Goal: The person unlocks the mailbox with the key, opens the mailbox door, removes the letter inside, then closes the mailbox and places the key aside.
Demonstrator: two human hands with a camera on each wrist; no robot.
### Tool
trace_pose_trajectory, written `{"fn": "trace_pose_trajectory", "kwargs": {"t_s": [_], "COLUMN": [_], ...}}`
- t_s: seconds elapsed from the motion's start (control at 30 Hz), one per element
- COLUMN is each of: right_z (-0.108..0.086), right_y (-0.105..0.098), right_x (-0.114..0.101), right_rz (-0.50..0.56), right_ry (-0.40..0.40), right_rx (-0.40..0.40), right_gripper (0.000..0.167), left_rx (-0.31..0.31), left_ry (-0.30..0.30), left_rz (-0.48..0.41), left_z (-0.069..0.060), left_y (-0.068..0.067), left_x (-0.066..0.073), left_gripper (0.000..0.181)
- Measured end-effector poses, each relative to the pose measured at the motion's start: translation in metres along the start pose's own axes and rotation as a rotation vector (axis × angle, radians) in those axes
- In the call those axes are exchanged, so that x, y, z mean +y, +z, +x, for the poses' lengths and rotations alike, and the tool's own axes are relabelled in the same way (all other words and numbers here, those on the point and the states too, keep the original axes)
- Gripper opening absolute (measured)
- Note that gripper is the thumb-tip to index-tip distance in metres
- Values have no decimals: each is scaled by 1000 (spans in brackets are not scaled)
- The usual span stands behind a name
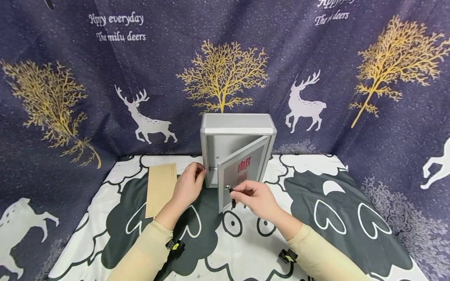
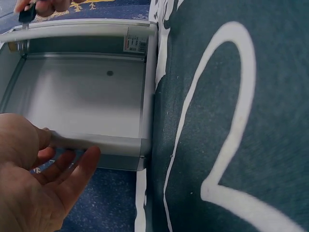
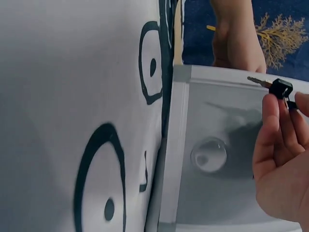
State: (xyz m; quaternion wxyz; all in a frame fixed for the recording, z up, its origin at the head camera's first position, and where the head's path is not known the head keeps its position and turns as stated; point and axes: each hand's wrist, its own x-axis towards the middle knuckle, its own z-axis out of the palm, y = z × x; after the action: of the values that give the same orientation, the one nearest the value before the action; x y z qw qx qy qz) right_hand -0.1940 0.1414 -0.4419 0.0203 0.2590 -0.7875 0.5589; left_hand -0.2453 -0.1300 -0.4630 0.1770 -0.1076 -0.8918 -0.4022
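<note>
A silver metal mailbox (image 1: 239,123) stands upright with its door (image 1: 242,168) swung out, red characters on the door's front. My left hand (image 1: 190,181) holds the mailbox's left front edge; in the left wrist view, the thumb lies on the inner side of that rim (image 2: 104,142) and the fingers on the outer side. My right hand (image 1: 258,197) pinches a black-headed key (image 3: 281,88) at the door's lock (image 1: 227,187). A second black key (image 1: 233,203) hangs below. Whether the blade sits in the lock, I cannot tell.
A brown envelope (image 1: 159,191) lies on the patterned cloth (image 1: 246,249) left of the mailbox. Behind hangs a dark blue curtain (image 1: 246,23) with deer and trees. A round transparent disc (image 3: 209,154) is on the door's front. A label (image 2: 135,42) shows inside.
</note>
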Motion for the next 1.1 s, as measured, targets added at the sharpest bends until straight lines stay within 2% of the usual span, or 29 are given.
{"fn": "trace_pose_trajectory", "kwargs": {"t_s": [0.13,0.63,1.1], "right_z": [9,38,51], "right_y": [9,31,41], "right_x": [-1,-4,-2], "right_rz": [-15,-76,-117], "right_ry": [30,80,54], "right_rx": [40,144,200], "right_gripper": [3,10,9], "left_rx": [-7,6,1], "left_ry": [-3,3,13], "left_rz": [2,-3,6], "left_z": [1,0,-1], "left_y": [0,0,1], "left_x": [1,1,1], "left_gripper": [15,14,14]}}
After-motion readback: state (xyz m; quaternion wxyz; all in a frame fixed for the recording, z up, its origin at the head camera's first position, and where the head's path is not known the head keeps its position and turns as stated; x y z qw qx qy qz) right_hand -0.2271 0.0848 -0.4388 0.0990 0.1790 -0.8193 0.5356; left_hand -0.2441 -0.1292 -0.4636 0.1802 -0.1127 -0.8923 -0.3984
